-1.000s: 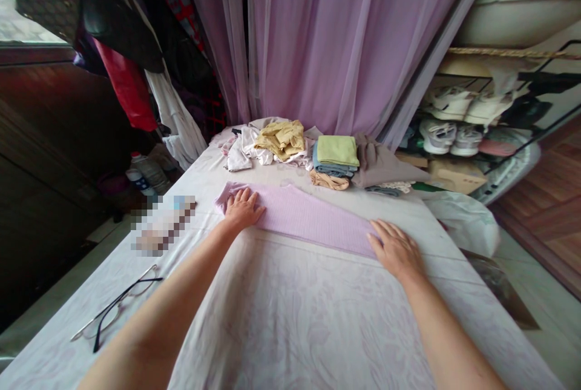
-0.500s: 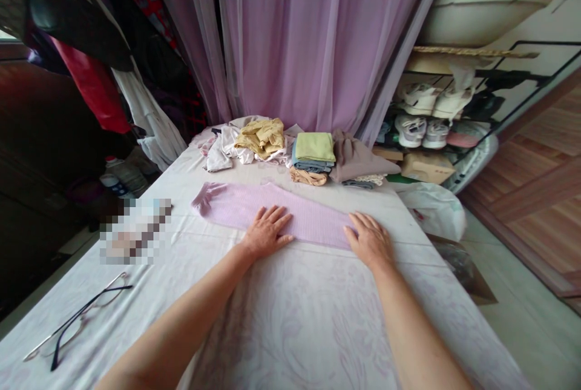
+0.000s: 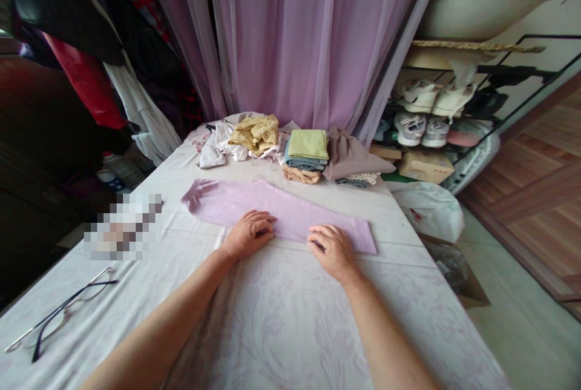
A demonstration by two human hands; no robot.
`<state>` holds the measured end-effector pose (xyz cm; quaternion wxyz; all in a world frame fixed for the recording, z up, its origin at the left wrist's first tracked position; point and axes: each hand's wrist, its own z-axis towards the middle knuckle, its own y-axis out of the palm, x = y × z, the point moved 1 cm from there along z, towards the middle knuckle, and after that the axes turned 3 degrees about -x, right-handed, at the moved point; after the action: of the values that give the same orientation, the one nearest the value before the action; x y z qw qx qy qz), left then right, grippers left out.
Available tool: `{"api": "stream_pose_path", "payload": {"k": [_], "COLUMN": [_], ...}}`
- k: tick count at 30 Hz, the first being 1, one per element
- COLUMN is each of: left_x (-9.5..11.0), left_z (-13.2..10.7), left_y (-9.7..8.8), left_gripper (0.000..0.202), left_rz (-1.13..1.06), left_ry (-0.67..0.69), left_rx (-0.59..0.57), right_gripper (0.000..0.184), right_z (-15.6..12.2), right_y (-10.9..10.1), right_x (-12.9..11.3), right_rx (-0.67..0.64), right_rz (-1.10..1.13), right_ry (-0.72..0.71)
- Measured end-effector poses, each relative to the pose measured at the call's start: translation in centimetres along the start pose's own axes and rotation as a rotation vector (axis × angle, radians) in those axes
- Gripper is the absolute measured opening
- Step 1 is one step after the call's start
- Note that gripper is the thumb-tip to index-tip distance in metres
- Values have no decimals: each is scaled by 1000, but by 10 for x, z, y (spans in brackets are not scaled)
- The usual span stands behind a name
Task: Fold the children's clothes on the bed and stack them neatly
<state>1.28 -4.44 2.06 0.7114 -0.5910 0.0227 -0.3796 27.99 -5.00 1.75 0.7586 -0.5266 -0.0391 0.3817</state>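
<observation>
A lilac ribbed knit garment (image 3: 290, 211) lies flat in a long strip across the bed-like surface, its gathered end to the left and its straight end to the right. My left hand (image 3: 249, 235) rests at the garment's near edge, fingers bent over the cloth and a gap showing between thumb and forefinger. Farther right along the same edge is my right hand (image 3: 333, 251), curved in a similar way with thumb and fingers apart. Between the hands the cloth lies flat, with no part lifted. The undersides of both hands are hidden.
Behind the garment sit a folded green cloth (image 3: 308, 144) on a stack, a crumpled mustard garment (image 3: 256, 134) and a brownish garment (image 3: 356, 157). Eyeglasses (image 3: 59, 311) lie at left. A purple curtain (image 3: 281, 39) hangs behind; shoes (image 3: 417, 129) stand on a rack at right.
Both hands have gone from lying flat to curved fingers. My right hand has moved left off the garment's right end, uncovering it. My left hand has drawn slightly toward the near edge.
</observation>
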Motion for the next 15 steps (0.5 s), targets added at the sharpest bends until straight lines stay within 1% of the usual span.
{"api": "stream_pose_path", "payload": {"k": [4,10,11,13,15], "left_x": [1,9,11,15,15], "left_z": [-1,-3,-4,-6,-8], "left_y": [0,-5,-5,-5,-5], "left_gripper": [13,16,19,35,49], "left_rz": [14,32,43,95,176], "left_ry": [-16,-34,-43,-91,-186], "left_rx": [-17,-70,-78,-85,-86], "right_gripper": [15,15,21,36,42], "right_z": [-2,-4,-4,-4,-5], "right_y": [-1,-3,-3,-2,0], "right_x": [3,-1,-4,-10,-18], "right_rx": [8,-45,-63,-135,-235], "right_rz": [50,31,10,-57,-128], "right_ry": [0,43,42,32,26]}}
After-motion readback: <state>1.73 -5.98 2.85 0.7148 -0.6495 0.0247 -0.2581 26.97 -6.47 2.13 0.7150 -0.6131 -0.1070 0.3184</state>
